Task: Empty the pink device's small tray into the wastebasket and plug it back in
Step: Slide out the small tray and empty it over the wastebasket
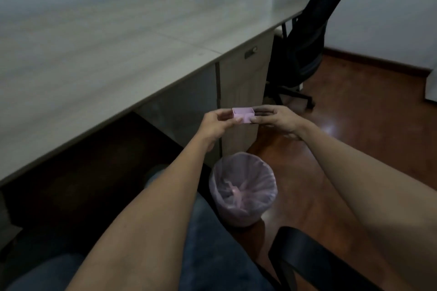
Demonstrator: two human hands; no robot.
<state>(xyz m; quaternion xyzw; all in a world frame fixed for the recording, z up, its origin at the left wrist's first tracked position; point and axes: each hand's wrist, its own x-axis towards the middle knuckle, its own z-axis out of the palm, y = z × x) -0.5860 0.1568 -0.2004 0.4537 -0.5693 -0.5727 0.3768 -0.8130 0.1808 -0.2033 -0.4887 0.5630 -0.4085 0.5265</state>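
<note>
Both hands, left hand [216,123] and right hand [275,120], pinch the small tray [243,115], seemingly upright; shift it nearer, over the wastebasket [243,188], before tipping.

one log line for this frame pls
stage: tray out | left hand + right hand: both on pink tray, upright | wastebasket: on floor, nearer the person | device: unseen

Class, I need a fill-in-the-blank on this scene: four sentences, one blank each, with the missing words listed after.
1. The small pink tray is held by ____ hands.
2. The wastebasket stands on the ____.
3. The wastebasket is lined with a ____ bag.
4. The black office chair stands at the far end of the ____.

Missing words: both; floor; pink; desk
</note>
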